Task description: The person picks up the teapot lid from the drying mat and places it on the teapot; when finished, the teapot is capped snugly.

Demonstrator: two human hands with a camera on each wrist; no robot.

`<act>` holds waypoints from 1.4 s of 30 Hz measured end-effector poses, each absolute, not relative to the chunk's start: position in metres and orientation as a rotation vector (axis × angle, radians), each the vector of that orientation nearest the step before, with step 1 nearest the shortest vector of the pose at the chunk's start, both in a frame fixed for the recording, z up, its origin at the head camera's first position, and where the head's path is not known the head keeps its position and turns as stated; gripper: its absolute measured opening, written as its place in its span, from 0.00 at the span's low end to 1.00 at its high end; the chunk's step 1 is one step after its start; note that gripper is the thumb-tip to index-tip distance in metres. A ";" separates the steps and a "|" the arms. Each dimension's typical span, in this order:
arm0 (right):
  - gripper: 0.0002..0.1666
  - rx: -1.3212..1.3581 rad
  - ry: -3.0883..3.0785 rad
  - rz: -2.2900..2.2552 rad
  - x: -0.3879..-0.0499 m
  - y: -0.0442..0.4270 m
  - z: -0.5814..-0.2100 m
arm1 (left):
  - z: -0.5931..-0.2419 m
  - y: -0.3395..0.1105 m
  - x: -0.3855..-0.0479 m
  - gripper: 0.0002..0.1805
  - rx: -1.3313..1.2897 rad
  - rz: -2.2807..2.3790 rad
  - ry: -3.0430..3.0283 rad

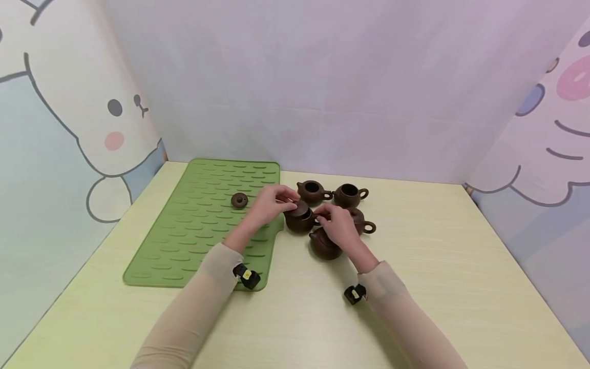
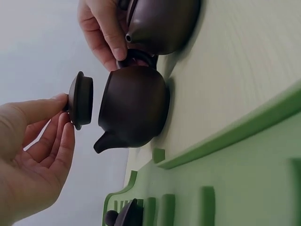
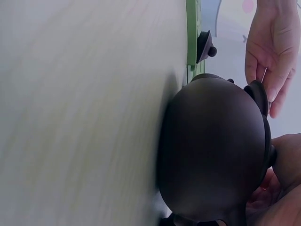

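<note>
My left hand (image 1: 269, 206) pinches a dark brown teapot lid (image 2: 83, 100) by its knob. The lid hangs tilted just above the open mouth of a small brown teapot (image 2: 135, 106), apart from it in the left wrist view. That teapot stands on the table beside the green mat, its spout toward the mat. With thumb and fingers my right hand (image 1: 340, 226) grips its handle (image 2: 136, 56). Right by this hand stands another lidded teapot (image 3: 211, 150), which fills much of the right wrist view.
Two lidless teapots, one on the left (image 1: 311, 193) and one on the right (image 1: 348, 197), stand behind. A further lidded teapot (image 1: 357, 217) is partly hidden by my right hand. On the ridged green mat (image 1: 184, 225) lies a loose lid (image 1: 239, 200). A curtain (image 1: 295, 92) hangs behind the table.
</note>
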State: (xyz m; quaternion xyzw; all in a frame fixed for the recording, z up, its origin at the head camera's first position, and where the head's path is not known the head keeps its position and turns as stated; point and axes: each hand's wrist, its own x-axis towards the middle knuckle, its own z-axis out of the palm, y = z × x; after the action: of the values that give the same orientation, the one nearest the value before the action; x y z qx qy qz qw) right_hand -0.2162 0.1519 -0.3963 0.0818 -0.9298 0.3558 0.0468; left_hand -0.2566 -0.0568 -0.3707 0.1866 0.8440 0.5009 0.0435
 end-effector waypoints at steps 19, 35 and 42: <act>0.07 0.231 -2.836 1.086 -0.215 0.151 -0.394 | -0.380 -0.045 -0.258 0.10 0.633 1.496 2.591; 0.09 0.253 -2.808 1.113 -0.212 0.152 -0.389 | -0.380 -0.042 -0.254 0.10 0.636 1.460 2.619; 0.10 0.236 -2.784 1.152 -0.210 0.154 -0.381 | -0.379 -0.047 -0.256 0.13 0.637 1.492 2.588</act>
State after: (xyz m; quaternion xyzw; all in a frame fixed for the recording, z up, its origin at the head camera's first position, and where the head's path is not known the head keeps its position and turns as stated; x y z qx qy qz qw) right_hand -0.2101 0.1540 -0.3806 0.0778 -0.9196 0.3804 0.0595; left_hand -0.2562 -0.0470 -0.3790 0.2085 0.8465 0.4880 0.0436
